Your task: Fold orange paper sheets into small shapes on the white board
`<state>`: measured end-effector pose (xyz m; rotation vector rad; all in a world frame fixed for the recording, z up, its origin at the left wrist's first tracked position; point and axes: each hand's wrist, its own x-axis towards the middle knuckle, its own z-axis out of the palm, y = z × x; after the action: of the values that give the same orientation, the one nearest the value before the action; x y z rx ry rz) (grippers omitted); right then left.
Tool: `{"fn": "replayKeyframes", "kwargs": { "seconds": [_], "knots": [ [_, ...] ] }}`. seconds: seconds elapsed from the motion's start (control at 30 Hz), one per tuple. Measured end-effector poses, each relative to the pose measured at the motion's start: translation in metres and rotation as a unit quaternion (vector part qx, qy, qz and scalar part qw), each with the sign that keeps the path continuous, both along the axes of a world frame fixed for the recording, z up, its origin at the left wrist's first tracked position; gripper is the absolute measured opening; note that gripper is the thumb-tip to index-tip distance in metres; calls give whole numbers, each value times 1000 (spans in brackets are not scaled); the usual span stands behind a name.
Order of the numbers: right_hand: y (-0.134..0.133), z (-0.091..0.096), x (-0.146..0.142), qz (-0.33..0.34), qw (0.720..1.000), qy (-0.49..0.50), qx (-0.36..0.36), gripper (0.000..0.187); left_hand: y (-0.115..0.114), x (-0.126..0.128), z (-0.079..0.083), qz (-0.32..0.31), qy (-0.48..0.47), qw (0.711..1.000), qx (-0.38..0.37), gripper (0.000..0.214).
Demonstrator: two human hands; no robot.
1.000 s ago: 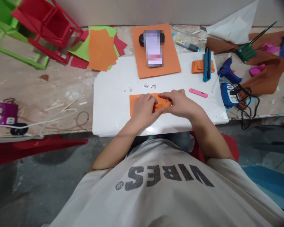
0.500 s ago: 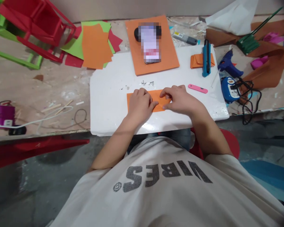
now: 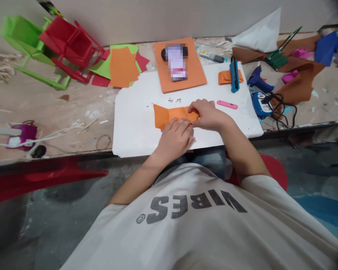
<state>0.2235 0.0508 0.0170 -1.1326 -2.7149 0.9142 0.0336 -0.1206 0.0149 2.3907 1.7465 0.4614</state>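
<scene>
A creased strip of orange paper [image 3: 161, 117] lies on the white board [image 3: 135, 138] in front of me, its left end bent up along a fold. My left hand [image 3: 178, 135] rests over the strip's lower edge with fingers stretched out on it. At the strip's right end my right hand [image 3: 206, 114] curls its thumb and fingers around the paper, pinching it. Just to the right of that hand lies a pink craft knife [image 3: 227, 104]. Part of the strip is hidden under my fingers.
Behind the strip, a phone [image 3: 177, 63] stands on an orange sheet [image 3: 197, 75]. A blue cutter [image 3: 234, 75] lies across small folded orange papers [image 3: 224, 77]. To the right are a blue glue gun [image 3: 259, 80] and a corded blue device [image 3: 261, 105]. Small red [image 3: 73, 45] and green chairs [image 3: 25, 41] stand left.
My left hand has slid down off the strip's left part, which now shows bent up at a fold. My right hand stays at the right end. The camera view has shifted.
</scene>
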Motion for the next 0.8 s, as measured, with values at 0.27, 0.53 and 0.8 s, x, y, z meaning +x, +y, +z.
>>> {"fn": "replayKeyframes", "kwargs": {
  "seconds": [0.27,0.53,0.8],
  "knots": [
    [17,-11,5,-11,1000,20,-5,52,2,8,-8,-1,56,987,-149,92],
    [30,-13,21,-47,994,74,-64,43,-1,12,0,28,53,985,-163,86],
    [8,-9,2,-81,989,110,52,30,0,13,1,53,59,983,-166,88]
  ]
}}
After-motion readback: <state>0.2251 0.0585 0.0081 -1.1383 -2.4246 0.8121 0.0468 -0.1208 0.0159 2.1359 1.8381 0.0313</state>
